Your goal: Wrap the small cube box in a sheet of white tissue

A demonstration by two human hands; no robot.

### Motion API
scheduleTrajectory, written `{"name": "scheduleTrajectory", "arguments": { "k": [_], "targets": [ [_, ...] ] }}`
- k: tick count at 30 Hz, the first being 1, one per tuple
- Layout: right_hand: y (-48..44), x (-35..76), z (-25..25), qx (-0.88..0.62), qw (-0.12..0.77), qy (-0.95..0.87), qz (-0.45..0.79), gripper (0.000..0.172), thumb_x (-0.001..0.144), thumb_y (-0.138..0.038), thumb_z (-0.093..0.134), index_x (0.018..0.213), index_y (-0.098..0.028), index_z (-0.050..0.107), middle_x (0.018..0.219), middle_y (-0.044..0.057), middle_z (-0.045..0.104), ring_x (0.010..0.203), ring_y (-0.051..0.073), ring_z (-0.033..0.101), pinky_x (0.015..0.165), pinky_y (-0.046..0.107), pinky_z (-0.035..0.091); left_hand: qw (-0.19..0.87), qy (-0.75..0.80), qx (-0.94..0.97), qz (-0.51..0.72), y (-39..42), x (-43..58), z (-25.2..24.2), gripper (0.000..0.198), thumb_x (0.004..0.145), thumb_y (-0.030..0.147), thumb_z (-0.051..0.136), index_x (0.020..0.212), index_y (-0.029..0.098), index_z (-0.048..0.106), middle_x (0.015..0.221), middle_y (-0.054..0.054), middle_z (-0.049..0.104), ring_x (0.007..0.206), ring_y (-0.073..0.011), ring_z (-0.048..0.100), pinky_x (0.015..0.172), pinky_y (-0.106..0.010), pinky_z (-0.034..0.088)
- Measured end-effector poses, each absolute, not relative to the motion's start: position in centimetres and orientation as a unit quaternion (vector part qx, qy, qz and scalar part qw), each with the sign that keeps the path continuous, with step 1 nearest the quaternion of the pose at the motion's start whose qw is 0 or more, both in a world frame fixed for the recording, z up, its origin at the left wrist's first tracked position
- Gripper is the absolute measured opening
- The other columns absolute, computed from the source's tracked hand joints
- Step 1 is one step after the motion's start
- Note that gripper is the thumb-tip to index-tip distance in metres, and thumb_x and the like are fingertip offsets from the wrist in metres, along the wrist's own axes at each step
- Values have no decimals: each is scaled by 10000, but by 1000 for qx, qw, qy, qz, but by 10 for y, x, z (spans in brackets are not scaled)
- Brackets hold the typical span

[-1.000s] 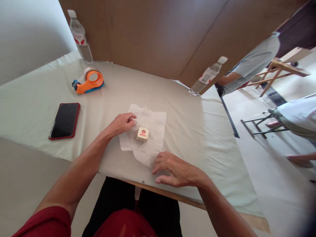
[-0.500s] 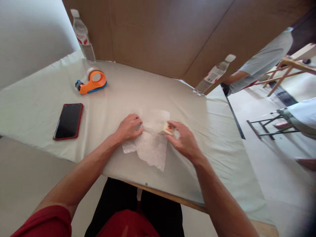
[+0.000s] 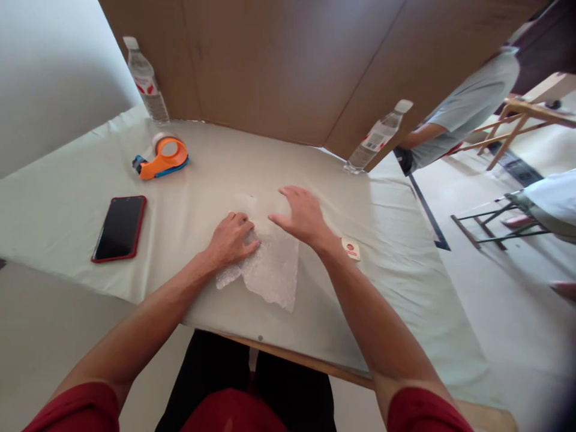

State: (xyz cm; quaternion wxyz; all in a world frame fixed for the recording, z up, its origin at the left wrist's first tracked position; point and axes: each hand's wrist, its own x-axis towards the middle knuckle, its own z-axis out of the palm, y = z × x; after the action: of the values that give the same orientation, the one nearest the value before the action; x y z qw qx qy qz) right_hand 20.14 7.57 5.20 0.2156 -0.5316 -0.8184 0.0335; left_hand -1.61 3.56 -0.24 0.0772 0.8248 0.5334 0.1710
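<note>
A crumpled clear sheet of bubble wrap [image 3: 272,276] lies on the cloth-covered table in front of me. My left hand [image 3: 231,239] is at its left edge, with fingers curled over the plastic and the thumb on its near side. Above the sheet's far right part hovers my right hand [image 3: 299,216], its fingers stretched and the thumb spread away, holding nothing. To the right of my right wrist, a small cream box with red print [image 3: 351,249] rests on the cloth, partly covered by my forearm.
An orange tape dispenser [image 3: 164,159] and a red-edged phone [image 3: 119,228] lie on the left. One water bottle [image 3: 146,81] stands at back left, another bottle [image 3: 378,138] at back right, before a brown cardboard panel [image 3: 279,66]. Other people sit beyond the table's right side.
My right hand has set the small box down on the right and let go of it, then moved back over the bubble wrap, opened. My left hand has stayed at the sheet's left edge.
</note>
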Motion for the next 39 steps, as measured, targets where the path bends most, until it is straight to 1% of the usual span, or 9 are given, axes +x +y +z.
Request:
{"name": "scheduleTrajectory", "arguments": {
  "k": [2,5,7,12,17,26,28,33,39],
  "targets": [
    [98,178,52,-543,151,-825,48,583,817,-372,737,1342,-148,624,1390,203,647,1328,380,545,1084,531,406,75,541,822,161,33,-13,0,345,869,350,656,1108,111,725,1250,-193,647,1150,-361,572,1021,-493,490],
    [117,166,52,-556,90,-819,108,327,836,-295,693,1139,-176,726,1120,135,770,1081,305,664,955,431,445,76,552,818,146,30,-11,7,311,854,297,658,1085,101,727,1308,-225,615,1169,-374,576,1016,-505,489],
    [118,170,51,-546,122,-816,144,175,850,-235,637,971,-193,756,968,80,784,915,232,675,850,351,443,90,548,819,145,31,-12,15,280,830,251,661,1059,106,730,1304,-229,616,1155,-369,588,998,-500,492],
    [109,185,46,-511,231,-801,210,148,841,-180,603,803,-188,746,775,27,738,764,173,629,752,297,427,194,573,739,296,47,-8,39,157,816,194,599,929,169,705,922,-91,680,868,-228,625,821,-377,505],
    [108,190,32,-468,294,-795,249,253,849,-141,568,973,-206,780,987,48,785,891,186,678,850,313,477,525,549,477,442,58,11,38,68,764,225,615,720,174,619,604,15,550,527,-114,520,500,-243,395],
    [114,196,17,-356,310,-862,186,300,894,-110,548,915,-255,810,897,40,731,811,163,637,772,305,457,727,509,239,395,58,7,34,685,861,747,466,569,146,619,491,-22,529,403,-130,536,404,-250,393],
    [113,196,16,-347,296,-876,157,302,900,-114,550,901,-266,810,894,37,721,809,163,625,768,313,442,739,507,214,389,57,7,34,636,886,682,488,578,143,624,492,-23,541,400,-133,540,399,-251,396],
    [100,202,20,-371,247,-888,115,314,896,-113,527,960,-260,797,948,58,732,884,206,652,844,376,449,732,495,167,437,51,12,28,267,859,275,557,652,135,652,586,-31,637,449,-108,567,422,-222,415],
    [72,211,34,-389,236,-882,126,379,850,-212,644,1223,-267,684,1260,87,703,1219,281,619,1043,455,429,715,490,177,467,43,19,25,68,746,204,653,720,147,679,711,-55,728,575,-125,638,552,-244,502]
  ]
}}
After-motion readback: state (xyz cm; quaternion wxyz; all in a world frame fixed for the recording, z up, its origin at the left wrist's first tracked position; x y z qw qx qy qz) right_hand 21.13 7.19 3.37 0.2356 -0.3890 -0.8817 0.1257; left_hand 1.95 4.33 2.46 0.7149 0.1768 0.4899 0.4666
